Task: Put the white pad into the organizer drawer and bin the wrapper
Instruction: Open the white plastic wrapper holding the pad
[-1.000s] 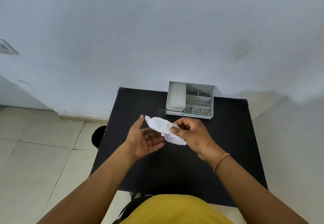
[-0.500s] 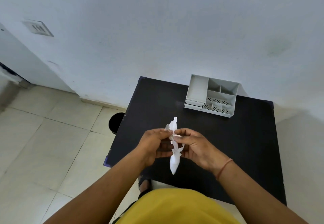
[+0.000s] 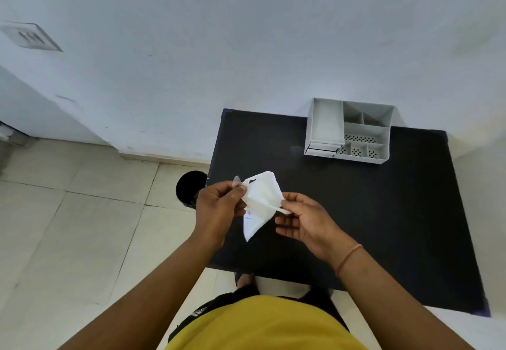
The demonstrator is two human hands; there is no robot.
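A white pad in its thin wrapper (image 3: pixel 260 204) hangs in the air over the left part of the black table (image 3: pixel 383 213). My left hand (image 3: pixel 219 207) pinches its upper left edge, where a clear flap of wrapper sticks up. My right hand (image 3: pixel 304 221) pinches a thin white strip at its right side. I cannot tell where wrapper ends and pad begins. The grey organizer (image 3: pixel 349 130) stands at the table's far edge, its small drawers at the lower left front looking shut. A round black bin (image 3: pixel 189 188) sits on the floor left of the table.
A white wall runs right behind the table. Beige tiled floor spreads out to the left. A wall plate (image 3: pixel 30 37) is at the upper left. My yellow shirt fills the bottom of the view.
My view has swung left and down, so the bin shows more. The white pack has gone from a narrow upright strip to a spread, wider shape, with my hands drawn apart.
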